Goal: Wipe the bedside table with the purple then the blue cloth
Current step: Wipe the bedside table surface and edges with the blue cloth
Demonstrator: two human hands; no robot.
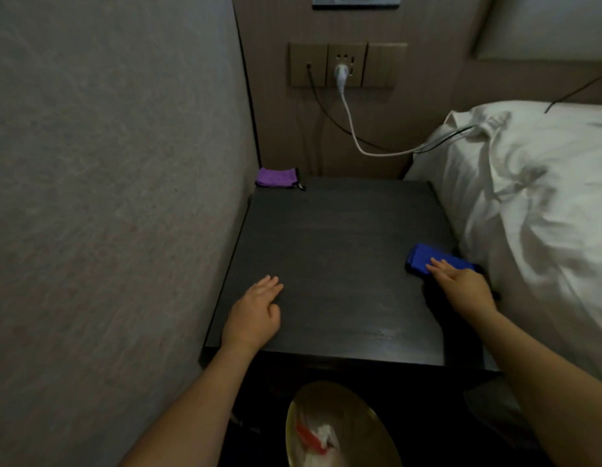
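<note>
Blue cloth (pixel 434 261): folded, lying at the right edge of the bedside table (pixel 330 264), just beside the bed.
Purple cloth (pixel 277 178): folded at the far left corner, against the wall; no hand near it.
Right hand (pixel 461 286): fingers straight and flat, tips pressing on the near end of the blue cloth; no curl round it, so no grip.
Left hand (pixel 256 313): flat on the tabletop near the front left, fingers relaxed and extended, holding nothing.
Stage (judged): purple cloth set aside, blue pass under way or about to start.
Risk 1: cloth sits at the table's right edge; a stroke toward the bed under flat fingers alone could push it off into the gap.
Risk 2: flat pressure may let the folds slide apart, so part of the top gets missed.
Surroundings: white cable (pixel 352 129) and a black one hang from the wall sockets (pixel 346 64) toward the pillow (pixel 528 183); bin (pixel 340 429) below the front edge.
</note>
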